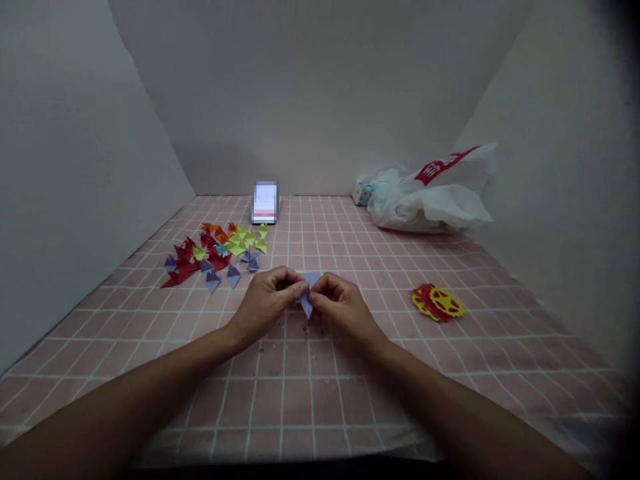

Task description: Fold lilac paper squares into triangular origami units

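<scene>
A small piece of lavender origami paper [307,307], partly folded to a point, is held between both hands above the middle of the table. My left hand [270,300] pinches it from the left with thumb and forefinger. From the right, my right hand [345,303] grips it the same way. Behind the fingers lies a flat lavender sheet [313,277] with a thin yellow edge; whether it joins the held piece I cannot tell. Left of my left hand stand several folded paper figures, lavender [233,275], red [185,257], yellow [240,241] and orange [220,233].
A pink checked cloth [280,407] covers the table. At the back stands a phone [265,203] with a lit, blurred screen. Right of my hands lie red and yellow gear-like cutouts [440,303]. A white plastic bag [430,200] rests by a small box [363,192]. Pale walls enclose the table.
</scene>
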Demonstrator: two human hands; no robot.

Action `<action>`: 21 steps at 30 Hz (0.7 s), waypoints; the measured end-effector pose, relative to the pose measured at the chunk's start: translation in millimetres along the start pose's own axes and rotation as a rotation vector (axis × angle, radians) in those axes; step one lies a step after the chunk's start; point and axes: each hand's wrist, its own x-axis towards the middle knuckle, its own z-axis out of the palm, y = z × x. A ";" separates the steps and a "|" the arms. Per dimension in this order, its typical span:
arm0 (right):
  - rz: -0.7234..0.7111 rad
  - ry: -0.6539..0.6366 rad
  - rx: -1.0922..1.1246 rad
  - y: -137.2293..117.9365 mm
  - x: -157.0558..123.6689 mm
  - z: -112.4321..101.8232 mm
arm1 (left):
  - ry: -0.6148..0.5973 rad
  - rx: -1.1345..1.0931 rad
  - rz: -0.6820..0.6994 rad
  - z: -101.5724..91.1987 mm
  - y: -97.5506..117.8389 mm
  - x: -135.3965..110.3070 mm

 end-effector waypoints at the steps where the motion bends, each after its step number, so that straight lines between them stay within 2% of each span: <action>1: 0.006 -0.011 0.006 -0.4 -0.2 0.2 | 0.013 0.034 0.022 -0.4 -0.2 -0.4; 6: 0.012 -0.047 0.062 -2.9 -0.7 1.4 | 0.128 0.164 0.148 -1.0 -2.6 -2.6; 10: 0.018 -0.070 0.088 -2.1 -0.1 1.3 | 0.145 0.235 0.235 0.2 -2.8 -3.7; 16: -0.028 -0.108 0.181 4.7 0.7 -1.7 | 0.209 0.265 0.254 0.6 -0.1 -3.8; 21: 0.019 -0.148 0.158 5.1 -1.3 -2.9 | 0.279 0.326 0.294 -0.7 -1.5 -3.6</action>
